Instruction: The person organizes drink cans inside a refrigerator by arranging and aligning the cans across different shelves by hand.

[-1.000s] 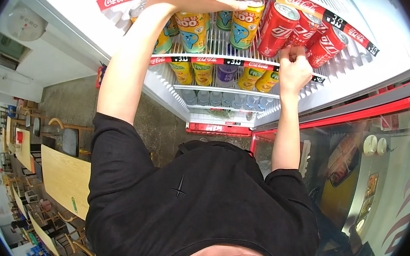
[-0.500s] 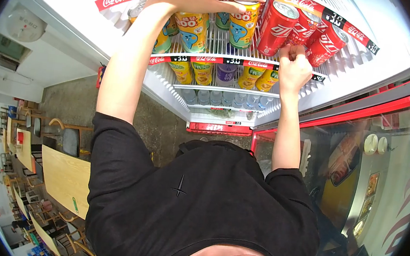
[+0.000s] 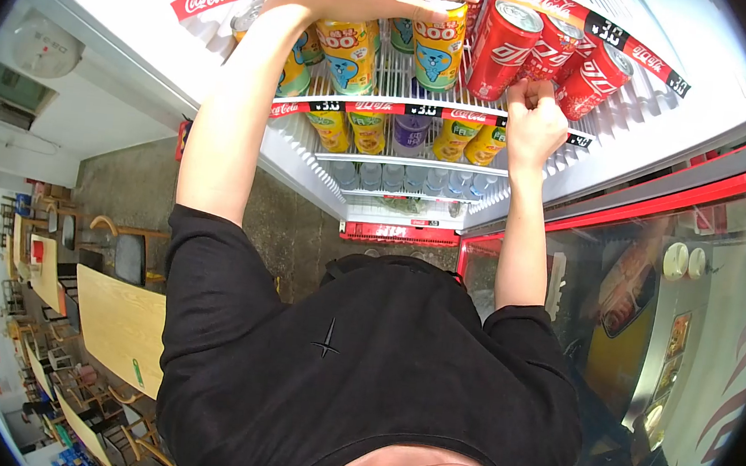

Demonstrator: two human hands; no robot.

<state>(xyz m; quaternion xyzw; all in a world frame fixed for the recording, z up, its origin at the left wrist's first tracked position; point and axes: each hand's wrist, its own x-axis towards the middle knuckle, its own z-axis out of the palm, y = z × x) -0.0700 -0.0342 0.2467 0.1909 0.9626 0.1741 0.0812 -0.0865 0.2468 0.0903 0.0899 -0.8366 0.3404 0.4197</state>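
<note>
My left hand [image 3: 353,2] reaches in behind the upper price strip. Its thumb lies across the top of a yellow Qoo can [image 3: 438,52], while the other fingers are mostly hidden. Another yellow Qoo can [image 3: 346,58] stands to the left, beneath the hand. My right hand [image 3: 535,123] is closed, its fingertips curled together just below the red Coca-Cola cans [image 3: 500,53]. Whatever those fingers may hold is hidden. A tilted red can [image 3: 595,82] sits to the right of this hand.
The upper price strip [image 3: 553,2] crosses in front of the cans. Lower shelves hold yellow bottles [image 3: 367,133], a purple bottle [image 3: 412,134] and several clear bottles [image 3: 393,179]. The fridge's glass door [image 3: 582,278] stands open at right. Wooden tables [image 3: 121,322] and chairs are at left.
The yellow Qoo can under my left thumb has shifted slightly left. My right hand stays almost in the same place.
</note>
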